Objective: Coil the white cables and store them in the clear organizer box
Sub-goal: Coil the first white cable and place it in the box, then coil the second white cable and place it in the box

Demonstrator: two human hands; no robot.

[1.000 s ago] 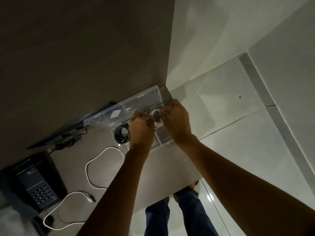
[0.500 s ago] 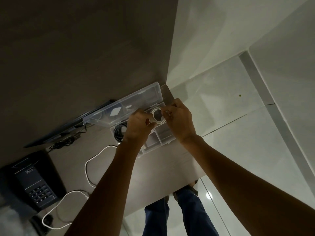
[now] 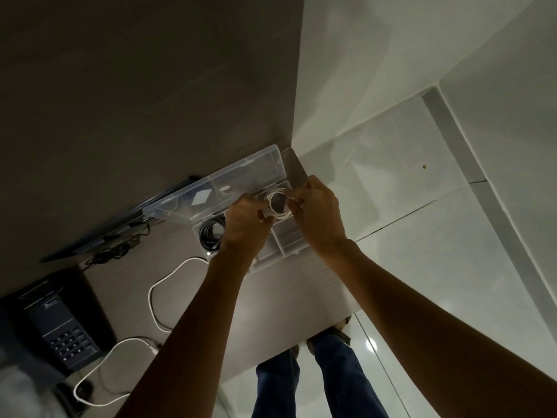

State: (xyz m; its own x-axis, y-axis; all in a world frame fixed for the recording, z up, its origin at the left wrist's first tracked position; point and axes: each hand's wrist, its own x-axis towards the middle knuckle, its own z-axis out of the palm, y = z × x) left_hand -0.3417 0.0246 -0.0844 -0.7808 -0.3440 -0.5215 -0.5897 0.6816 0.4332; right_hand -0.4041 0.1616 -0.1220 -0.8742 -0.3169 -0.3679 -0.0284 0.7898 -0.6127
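Observation:
A coiled white cable (image 3: 278, 206) hangs between both hands over the far right compartment of the clear organizer box (image 3: 290, 240). My left hand (image 3: 245, 226) pinches its left side and my right hand (image 3: 316, 214) holds its right side. The box's lid (image 3: 217, 188) stands open against the wall. A coiled black cable (image 3: 212, 233) lies in the box's left compartment. Another white cable (image 3: 156, 289) lies loose and uncoiled on the desk at the left, partly hidden by my left forearm.
A black desk phone (image 3: 61, 327) sits at the left edge. A dark flat device with tangled black wires (image 3: 111, 251) leans at the wall. The desk's right edge (image 3: 337, 285) drops to a tiled floor, where a person's legs in jeans (image 3: 316, 375) stand.
The hands shifted slightly toward the far side of the box, and the white coil between them is now more exposed and rounder.

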